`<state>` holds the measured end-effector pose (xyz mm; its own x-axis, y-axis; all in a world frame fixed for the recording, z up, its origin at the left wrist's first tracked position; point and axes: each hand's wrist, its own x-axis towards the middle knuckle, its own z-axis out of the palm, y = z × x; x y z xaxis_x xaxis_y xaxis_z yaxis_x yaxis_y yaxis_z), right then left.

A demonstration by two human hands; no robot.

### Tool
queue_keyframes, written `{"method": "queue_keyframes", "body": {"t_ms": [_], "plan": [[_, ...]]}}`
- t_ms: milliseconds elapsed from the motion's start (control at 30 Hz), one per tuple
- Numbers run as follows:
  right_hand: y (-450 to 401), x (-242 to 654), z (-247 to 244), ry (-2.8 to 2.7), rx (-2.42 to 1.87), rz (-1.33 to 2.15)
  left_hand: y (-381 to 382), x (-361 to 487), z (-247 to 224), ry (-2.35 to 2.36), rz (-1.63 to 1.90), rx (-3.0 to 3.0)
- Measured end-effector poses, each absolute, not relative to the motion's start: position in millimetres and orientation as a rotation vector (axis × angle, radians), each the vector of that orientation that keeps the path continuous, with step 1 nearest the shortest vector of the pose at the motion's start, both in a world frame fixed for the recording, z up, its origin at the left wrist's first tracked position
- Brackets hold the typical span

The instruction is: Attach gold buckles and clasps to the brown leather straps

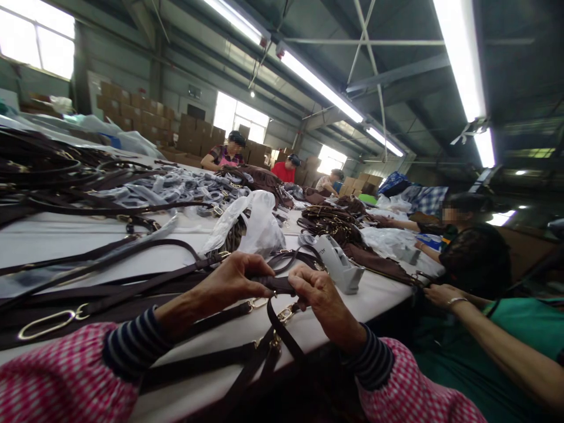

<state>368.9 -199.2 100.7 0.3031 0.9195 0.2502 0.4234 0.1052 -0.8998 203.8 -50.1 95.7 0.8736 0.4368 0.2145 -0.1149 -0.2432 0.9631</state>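
Note:
Between my two hands is a dark brown strap, held level above the near edge of the table. The thumb and fingers of my left hand pinch its left part. My right hand grips the other end, fingers curled round it. A strap loop with gold clasps hangs just below. More dark straps lie under my hands, and a large gold oval ring sits near my left sleeve. Just beyond my right hand stands a grey tape dispenser.
A white plastic bag stands on the white table. Wrapped pieces and brown straps pile up at left. Brown bags heap at centre right. Co-workers sit around; one in green is close on my right. Cartons stack behind.

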Motion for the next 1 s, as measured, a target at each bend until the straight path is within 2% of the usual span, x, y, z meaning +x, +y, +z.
{"method": "queue_keyframes", "body": {"t_ms": [533,767,900,1000], "plan": [[-182,340,72,-1.307,-1.376,0.47,-63,212,88,0.267,0.596,1.729],[-194,350,95,-1.455,-1.409,0.396,-58,202,95,0.144,0.43,1.477],[-199,353,100,-1.535,-1.467,0.212,-52,195,101,0.094,0.32,1.499],[-202,355,97,-1.564,-1.468,-0.021,-45,191,106,0.131,0.367,1.677]]}}
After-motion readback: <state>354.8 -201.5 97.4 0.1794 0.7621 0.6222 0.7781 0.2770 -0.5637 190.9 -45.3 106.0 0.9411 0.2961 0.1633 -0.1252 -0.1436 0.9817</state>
